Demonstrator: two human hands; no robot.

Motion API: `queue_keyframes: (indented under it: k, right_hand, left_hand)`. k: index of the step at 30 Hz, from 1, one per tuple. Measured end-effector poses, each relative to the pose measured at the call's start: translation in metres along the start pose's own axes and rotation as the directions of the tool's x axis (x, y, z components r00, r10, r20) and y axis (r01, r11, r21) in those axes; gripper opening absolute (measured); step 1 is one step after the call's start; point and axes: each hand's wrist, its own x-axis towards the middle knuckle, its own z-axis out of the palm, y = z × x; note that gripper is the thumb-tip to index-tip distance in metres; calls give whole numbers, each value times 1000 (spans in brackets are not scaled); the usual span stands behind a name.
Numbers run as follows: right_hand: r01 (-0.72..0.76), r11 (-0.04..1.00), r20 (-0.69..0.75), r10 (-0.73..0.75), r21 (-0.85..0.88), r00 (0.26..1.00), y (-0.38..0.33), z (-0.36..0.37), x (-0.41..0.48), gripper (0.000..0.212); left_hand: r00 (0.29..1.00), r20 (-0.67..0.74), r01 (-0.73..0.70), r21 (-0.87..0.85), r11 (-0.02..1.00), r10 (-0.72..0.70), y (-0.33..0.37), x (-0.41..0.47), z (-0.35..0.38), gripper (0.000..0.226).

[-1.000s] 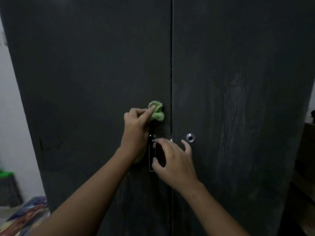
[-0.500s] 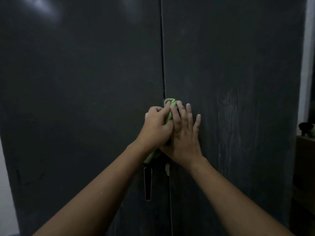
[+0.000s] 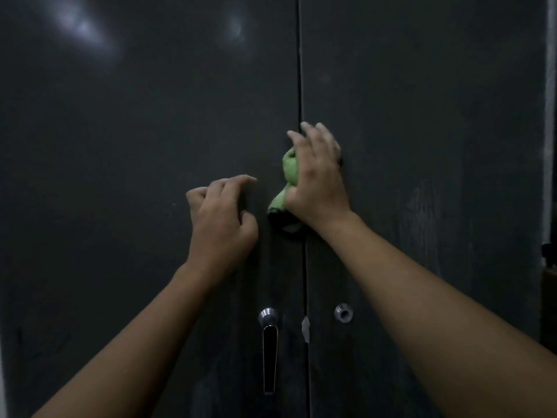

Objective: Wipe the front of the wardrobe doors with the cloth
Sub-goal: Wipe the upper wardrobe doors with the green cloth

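Two dark wardrobe doors fill the view, the left door (image 3: 120, 176) and the right door (image 3: 437, 146), split by a vertical gap. My right hand (image 3: 316, 179) presses a bunched green cloth (image 3: 287, 182) against the doors at the gap, at mid height. Most of the cloth is under the palm; a darker end hangs below it. My left hand (image 3: 223, 218) rests on the left door just left of the cloth, fingers curled and holding nothing.
A metal handle (image 3: 269, 342) with a round lock hangs on the left door below my hands. A small round metal fitting (image 3: 343, 312) sits on the right door. A pale wall strip (image 3: 550, 116) runs along the right edge, with dark furniture (image 3: 548, 312) lower right.
The cloth has passed from my left hand to my right hand and moved up and right onto the gap. My left hand has let go and drawn away to the left.
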Motion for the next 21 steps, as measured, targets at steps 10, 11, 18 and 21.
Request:
queue_keyframes:
  k: [10, 11, 18, 21]
  right_hand:
    - [592, 792, 266, -609, 149, 747, -5, 23, -40, 60]
    - [647, 738, 291, -672, 190, 681, -8, 26, -49, 58]
    - [148, 983, -168, -165, -108, 972, -13, 35, -37, 57]
    - [-144, 989, -263, 150, 41, 953, -38, 39, -5, 60]
  left_hand:
    - [982, -128, 118, -166, 979, -140, -10, -18, -15, 50]
    - [983, -118, 120, -154, 981, -139, -11, -21, -17, 50]
    - [990, 24, 137, 48, 989, -138, -48, -29, -56, 54]
    - [988, -19, 152, 157, 976, -151, -71, -27, -75, 56]
